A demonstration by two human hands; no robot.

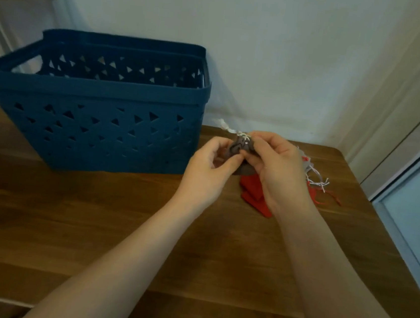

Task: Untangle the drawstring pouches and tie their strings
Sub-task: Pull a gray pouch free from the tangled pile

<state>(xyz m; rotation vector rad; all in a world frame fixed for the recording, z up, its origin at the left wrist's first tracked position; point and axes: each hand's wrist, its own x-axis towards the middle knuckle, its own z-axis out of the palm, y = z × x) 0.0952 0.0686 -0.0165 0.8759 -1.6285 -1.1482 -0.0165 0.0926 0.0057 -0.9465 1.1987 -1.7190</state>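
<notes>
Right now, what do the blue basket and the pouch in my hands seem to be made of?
Blue basket: likely moulded plastic, matte, with cleanly cut triangular holes. Grey pouch: soft cloth, it creases and bunches; its white drawstring looks like thin cord. Exact fabric unclear.

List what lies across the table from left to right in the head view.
Blue basket → left hand → grey pouch held in both hands → right hand → loose white and red strings by the table's right edge.
</notes>
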